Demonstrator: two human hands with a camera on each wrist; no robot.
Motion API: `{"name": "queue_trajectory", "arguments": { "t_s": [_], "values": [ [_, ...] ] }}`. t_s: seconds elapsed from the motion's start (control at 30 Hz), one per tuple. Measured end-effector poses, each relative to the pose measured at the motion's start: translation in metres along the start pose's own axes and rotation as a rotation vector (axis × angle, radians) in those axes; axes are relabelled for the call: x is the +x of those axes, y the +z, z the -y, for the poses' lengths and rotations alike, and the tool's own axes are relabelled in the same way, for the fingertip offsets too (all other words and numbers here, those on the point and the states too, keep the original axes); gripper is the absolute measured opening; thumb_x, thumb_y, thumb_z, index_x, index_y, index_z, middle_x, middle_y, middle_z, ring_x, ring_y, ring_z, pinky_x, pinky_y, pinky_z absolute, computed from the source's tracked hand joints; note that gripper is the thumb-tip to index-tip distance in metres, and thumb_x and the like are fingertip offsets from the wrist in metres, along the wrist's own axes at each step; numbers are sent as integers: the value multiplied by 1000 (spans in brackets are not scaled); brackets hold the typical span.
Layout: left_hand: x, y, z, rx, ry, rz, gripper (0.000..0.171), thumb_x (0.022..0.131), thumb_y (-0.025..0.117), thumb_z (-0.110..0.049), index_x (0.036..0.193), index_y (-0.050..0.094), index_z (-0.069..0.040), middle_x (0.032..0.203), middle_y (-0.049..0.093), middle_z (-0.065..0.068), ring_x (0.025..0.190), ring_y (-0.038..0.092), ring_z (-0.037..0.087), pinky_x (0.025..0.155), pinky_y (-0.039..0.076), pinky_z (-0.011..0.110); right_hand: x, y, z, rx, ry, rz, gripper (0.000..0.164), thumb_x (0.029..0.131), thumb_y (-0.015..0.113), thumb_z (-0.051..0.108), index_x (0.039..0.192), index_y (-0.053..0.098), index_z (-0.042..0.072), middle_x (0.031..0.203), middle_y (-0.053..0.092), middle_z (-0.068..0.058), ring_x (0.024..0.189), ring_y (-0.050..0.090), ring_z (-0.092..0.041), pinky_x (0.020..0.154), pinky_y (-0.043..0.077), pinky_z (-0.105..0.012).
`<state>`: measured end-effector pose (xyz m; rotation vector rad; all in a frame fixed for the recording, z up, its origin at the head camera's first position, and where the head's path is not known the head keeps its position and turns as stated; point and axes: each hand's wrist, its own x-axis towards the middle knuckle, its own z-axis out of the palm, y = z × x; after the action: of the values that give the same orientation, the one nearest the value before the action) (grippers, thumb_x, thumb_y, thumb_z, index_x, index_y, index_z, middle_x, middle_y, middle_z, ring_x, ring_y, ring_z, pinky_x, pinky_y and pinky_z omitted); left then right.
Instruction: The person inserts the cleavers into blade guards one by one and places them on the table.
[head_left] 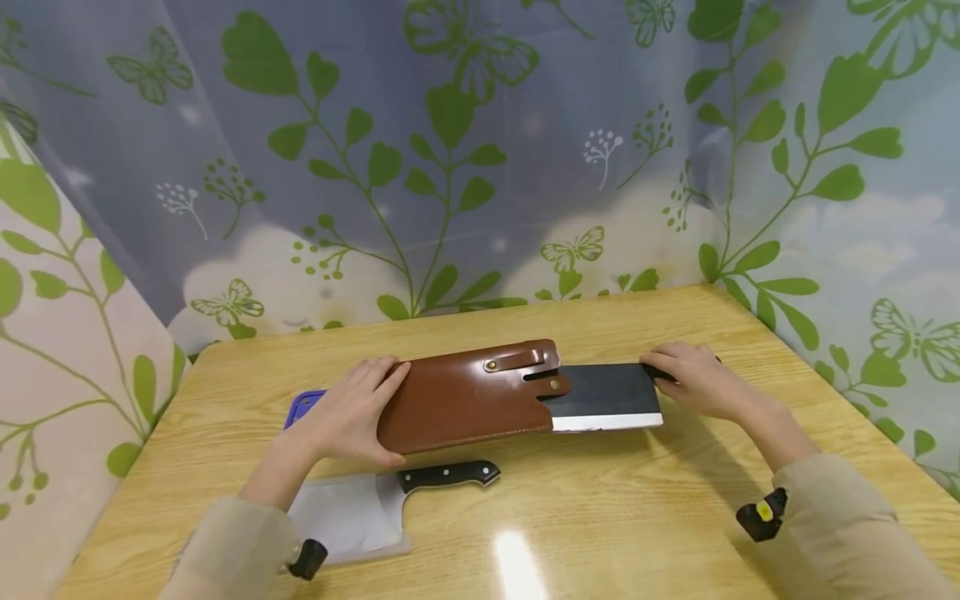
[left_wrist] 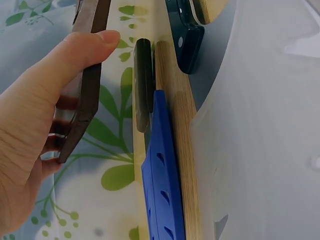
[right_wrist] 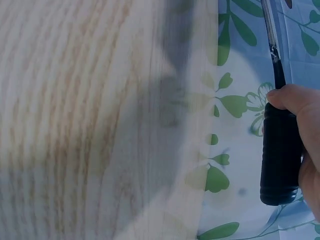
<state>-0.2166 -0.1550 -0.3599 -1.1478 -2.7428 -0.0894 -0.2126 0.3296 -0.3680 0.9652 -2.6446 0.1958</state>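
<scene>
My left hand (head_left: 365, 414) grips the closed end of a brown leather sheath (head_left: 461, 400), thumb along the lower edge and fingers over the top. Out of the sheath's right end sticks the broad blade of a cleaver (head_left: 603, 396), dark with a bright cutting edge facing down. The rest of the blade is hidden inside the leather. By its black handle (right_wrist: 280, 155), my right hand (head_left: 696, 380) holds the cleaver. Both are raised over the table, and the sheath's snap straps hang unfastened around the blade.
On the wooden table (head_left: 600, 517), a second cleaver with a riveted black handle (head_left: 447, 475) lies in a whitish translucent cover (head_left: 347, 517). Behind my left hand is a blue slotted cover (left_wrist: 165, 185) on a dark-handled knife (left_wrist: 143, 82). A patterned curtain (head_left: 480, 167) hangs behind the table.
</scene>
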Motion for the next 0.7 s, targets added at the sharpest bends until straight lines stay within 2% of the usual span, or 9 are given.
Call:
{"name": "queue_trajectory", "arguments": {
  "t_s": [0.27,0.47,0.7],
  "values": [
    [-4,-1,3,-2,-1,-12,116,57,73,-62,145,26,-1,142,30,21,130,29,40,106,25,51,2,-8,-4,-14,-37,-38,31,75,70,-3,105,64,-4,97,61,-17,86,60,-34,66,45,-50],
    [-8,-5,6,13,22,-55,116,54,75,-59,142,30,3,139,33,23,127,32,41,106,24,51,-2,-10,-11,-6,7,-29,31,76,68,-4,107,63,-6,97,61,-19,87,60,-36,67,48,-51],
    [-10,-5,8,43,28,-38,116,54,74,-60,141,31,3,138,34,25,126,34,43,106,25,51,-7,-9,-16,-13,-8,-47,31,74,69,-5,105,64,-6,94,61,-18,83,59,-35,63,47,-50]
  ]
}}
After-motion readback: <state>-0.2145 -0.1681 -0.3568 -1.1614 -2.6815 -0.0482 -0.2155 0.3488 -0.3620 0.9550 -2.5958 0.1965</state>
